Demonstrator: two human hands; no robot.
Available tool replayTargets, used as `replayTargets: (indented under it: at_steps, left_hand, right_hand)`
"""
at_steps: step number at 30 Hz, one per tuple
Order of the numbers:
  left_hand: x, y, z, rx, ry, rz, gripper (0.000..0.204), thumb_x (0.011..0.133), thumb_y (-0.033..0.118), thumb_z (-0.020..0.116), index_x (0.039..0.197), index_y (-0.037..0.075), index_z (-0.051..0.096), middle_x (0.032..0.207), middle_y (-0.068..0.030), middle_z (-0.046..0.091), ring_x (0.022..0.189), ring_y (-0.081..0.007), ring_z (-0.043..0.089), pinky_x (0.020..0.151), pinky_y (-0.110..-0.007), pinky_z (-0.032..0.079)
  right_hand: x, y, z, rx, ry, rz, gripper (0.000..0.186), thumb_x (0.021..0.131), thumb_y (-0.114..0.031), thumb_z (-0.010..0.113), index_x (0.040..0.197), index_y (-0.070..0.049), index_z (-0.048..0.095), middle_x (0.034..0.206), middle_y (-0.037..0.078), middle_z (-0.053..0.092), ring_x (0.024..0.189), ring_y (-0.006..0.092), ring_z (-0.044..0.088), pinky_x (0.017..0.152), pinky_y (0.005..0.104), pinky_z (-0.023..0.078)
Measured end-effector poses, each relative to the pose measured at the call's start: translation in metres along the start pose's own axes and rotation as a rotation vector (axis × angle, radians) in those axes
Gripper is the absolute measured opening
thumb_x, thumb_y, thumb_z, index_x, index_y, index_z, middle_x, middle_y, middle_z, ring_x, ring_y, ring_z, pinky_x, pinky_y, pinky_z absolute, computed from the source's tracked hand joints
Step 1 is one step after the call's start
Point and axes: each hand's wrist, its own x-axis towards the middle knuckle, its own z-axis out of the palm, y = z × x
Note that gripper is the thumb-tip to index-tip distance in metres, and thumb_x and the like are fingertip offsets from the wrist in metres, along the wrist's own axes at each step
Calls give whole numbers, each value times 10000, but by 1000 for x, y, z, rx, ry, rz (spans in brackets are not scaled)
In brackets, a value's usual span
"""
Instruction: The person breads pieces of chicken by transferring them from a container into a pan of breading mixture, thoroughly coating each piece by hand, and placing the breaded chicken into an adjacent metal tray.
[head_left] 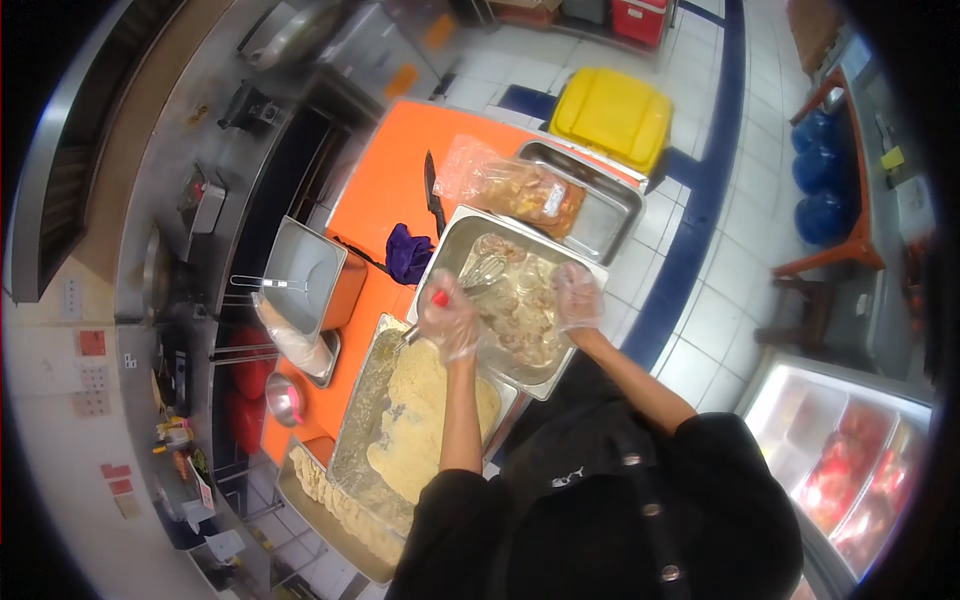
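Head view: gloved hands over steel pans on orange worktop (385, 190).
Left hand (448, 318): closed on red-handled whisk (470, 278).
Right hand (577, 297): fingers curled, grip unclear, at meat pan (450, 240).
Crumb tray (352, 440): below left hand.

Square yellow plastic lidded bin (612, 116) far on the floor, black-handled knife (433, 192) on the orange table (390, 170), crumpled purple cloth (408, 253) near it, clear bag of food (525, 190) in a far steel tray (605, 215), blue barrels (822, 170) at right.
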Motion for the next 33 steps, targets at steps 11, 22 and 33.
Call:
replayTargets:
  at_steps: [11, 22, 33]
  left_hand:
    - [49, 6, 37, 36, 74, -248, 488, 967, 374, 478, 821, -75, 599, 669, -218, 587, 609, -378, 574, 557, -462, 420]
    - [30, -16, 13, -179, -158, -251, 509, 956, 455, 519, 785, -23, 563, 641, -109, 496, 588, -207, 458, 561, -401, 376]
    - [-16, -51, 55, 100, -187, -1, 352, 952, 240, 521, 966, -110, 550, 586, -212, 464, 560, -387, 495, 512, -461, 358]
  right_hand:
    - [-8, 6, -9, 16, -194, 148, 280, 899, -203, 510, 1120, -50, 589, 1018, 180, 622, 967, 364, 582, 859, 447, 455]
    - [0, -14, -12, -99, -137, 0, 246, 910, -185, 478, 1050, -31, 608, 991, 166, 642, 955, 359, 594, 836, 412, 468]
    - [-9, 18, 2, -92, -137, -49, 323, 886, -191, 507, 1174, -53, 556, 1102, 175, 598, 1022, 370, 565, 892, 439, 449]
